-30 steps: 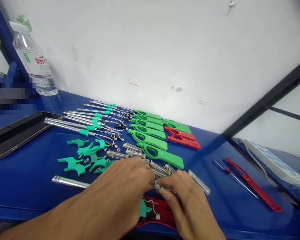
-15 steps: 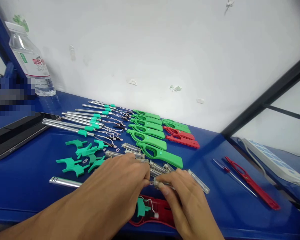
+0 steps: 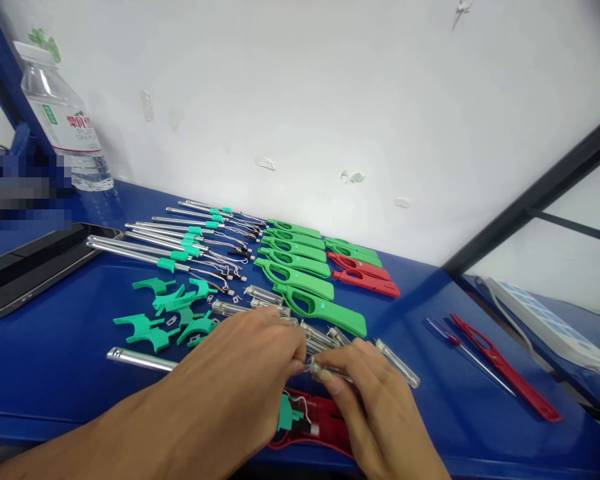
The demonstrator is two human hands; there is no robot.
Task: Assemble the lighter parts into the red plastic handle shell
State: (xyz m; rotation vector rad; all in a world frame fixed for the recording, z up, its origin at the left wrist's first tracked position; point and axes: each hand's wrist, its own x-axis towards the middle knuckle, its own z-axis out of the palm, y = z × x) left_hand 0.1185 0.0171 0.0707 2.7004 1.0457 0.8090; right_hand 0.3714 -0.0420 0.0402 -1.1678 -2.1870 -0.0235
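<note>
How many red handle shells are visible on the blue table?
4: two red handle shells behind the green row, one at right, one under the hands; others may be hidden.

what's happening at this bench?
A person's left hand and right hand pinch a small clear tube together, just above an open red lighter shell at the near edge of the blue table. Behind lie rows of green handles, metal tubes, teal triggers and more clear tubes. A water bottle stands far left.

Left hand point(image 3: 240, 387) and right hand point(image 3: 375, 400) pinch a clear tube point(image 3: 330, 369) together — above a red handle shell point(image 3: 320, 423), near edge of blue table point(image 3: 55, 373).
</note>
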